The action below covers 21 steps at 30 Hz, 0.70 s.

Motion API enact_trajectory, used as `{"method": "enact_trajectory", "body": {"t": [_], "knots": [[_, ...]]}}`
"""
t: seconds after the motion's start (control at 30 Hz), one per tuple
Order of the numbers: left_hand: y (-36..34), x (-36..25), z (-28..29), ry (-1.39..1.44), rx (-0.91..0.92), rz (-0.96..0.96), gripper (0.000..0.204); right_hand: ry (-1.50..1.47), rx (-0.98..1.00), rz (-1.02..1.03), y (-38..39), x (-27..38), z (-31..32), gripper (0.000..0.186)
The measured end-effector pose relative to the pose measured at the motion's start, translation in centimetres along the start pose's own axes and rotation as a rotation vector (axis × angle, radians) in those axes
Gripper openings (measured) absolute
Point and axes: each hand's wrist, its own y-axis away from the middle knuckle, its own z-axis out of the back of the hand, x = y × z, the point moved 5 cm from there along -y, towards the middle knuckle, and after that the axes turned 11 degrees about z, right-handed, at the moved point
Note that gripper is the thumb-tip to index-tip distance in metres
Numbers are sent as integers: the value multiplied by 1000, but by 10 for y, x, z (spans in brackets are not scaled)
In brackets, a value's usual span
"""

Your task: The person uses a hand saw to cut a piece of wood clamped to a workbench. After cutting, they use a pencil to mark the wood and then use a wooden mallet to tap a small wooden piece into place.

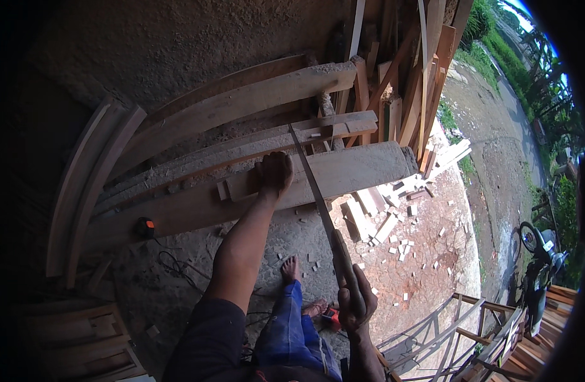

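Observation:
My right hand [358, 299] is wrapped round the handle of a handsaw [318, 197]. The long narrow blade slants up and away, across a pale wooden board [359, 167], and its tip reaches a narrower timber [292, 140] behind. Just left of the blade, my left hand [276, 175] is closed over a short piece of wood [241, 186] lying on the board. The fingers' far side is hidden, as is the exact spot where the saw teeth meet wood. A black and orange tape measure [145, 227] rests toward the board's left end.
Another thick plank [260, 92] lies behind. Upright timbers [426, 83] lean at the back right. Offcuts [369, 213] and small wood blocks litter the ground. A red tool [331, 318] sits near my feet, with a dark cable [178, 267] farther left. A motorcycle [537, 254] stands at the far right.

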Motion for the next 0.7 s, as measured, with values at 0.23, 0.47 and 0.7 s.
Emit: {"method": "enact_trajectory", "body": {"t": [0.23,0.47,0.7], "knots": [[-3,-4,14,34,89,64,33,49,-35,121,-4,2,4,45],[-2,1,8,153,6,101,35,0,8,56,-6,-5,5,48],[-2,3,3,213,-35,81,37,19,21,94,-7,-12,6,48]]}}
